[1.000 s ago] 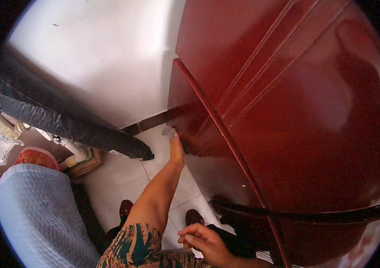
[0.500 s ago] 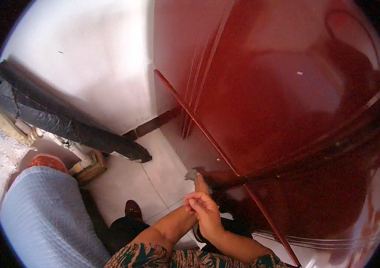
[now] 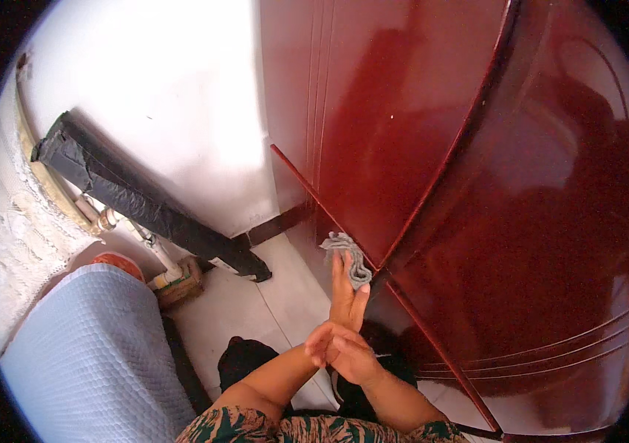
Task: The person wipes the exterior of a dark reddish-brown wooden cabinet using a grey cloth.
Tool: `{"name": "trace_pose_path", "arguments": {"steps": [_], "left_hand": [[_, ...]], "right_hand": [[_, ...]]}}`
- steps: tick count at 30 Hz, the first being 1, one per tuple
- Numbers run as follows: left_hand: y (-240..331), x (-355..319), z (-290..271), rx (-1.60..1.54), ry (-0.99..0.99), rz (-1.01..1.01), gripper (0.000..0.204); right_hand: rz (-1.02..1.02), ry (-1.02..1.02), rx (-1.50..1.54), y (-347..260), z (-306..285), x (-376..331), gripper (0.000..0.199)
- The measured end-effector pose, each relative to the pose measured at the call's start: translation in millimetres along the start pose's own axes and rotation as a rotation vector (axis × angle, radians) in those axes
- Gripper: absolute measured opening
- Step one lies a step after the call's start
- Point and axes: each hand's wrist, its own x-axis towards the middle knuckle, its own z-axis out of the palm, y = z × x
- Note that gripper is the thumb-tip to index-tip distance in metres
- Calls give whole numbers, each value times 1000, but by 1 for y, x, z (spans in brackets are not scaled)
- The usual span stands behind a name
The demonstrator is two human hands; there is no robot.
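My left hand (image 3: 346, 299) reaches up along the edge of a glossy dark red wooden door (image 3: 418, 148). It presses a crumpled grey cloth (image 3: 344, 247) against that edge, fingers pinching the cloth's lower part. My right hand (image 3: 344, 354) lies across my left wrist, its fingers curled over it. Both forearms come in from the lower edge, with green patterned sleeves showing at the bottom.
A long black-wrapped pipe (image 3: 137, 199) slants down the white wall (image 3: 174, 96) to the pale tiled floor (image 3: 248, 310). White pipes (image 3: 155, 255) run beside it. A light blue quilted cover (image 3: 93, 354) fills the lower left. A dark foot (image 3: 244, 358) stands below.
My left hand drew back from the door's lower edge, then rose higher along it with the grey cloth showing. My right hand moved up onto my left wrist.
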Motion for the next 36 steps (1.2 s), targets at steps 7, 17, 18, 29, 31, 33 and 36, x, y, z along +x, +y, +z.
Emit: {"name": "trace_pose_path", "arguments": {"steps": [7,17,18,29,31,33,36], "left_hand": [[-7,-17,-2,89,-64,-101,66],[0,-16,-19,276,-269,87,67],[5,-12,-19,291,-279,100,65],[-5,5,-18,108,-108,-56,67],[7,-11,-11,213,-230,41,66],[11,-12,-8,149,-232,99,64],[4,-14,-6,120,-204,32,62]], "right_hand": [[375,-496,-105,18,6,10,50],[561,-756,-383,28,12,23,24],[576,-768,-383,24,13,26,22],[794,-632,-1529,35,-3,17,23],[766,-368,-1742,51,-16,3,27],[834,-404,-1609,58,-16,-1,33],[879,-527,-1658,81,-11,1,46]]}}
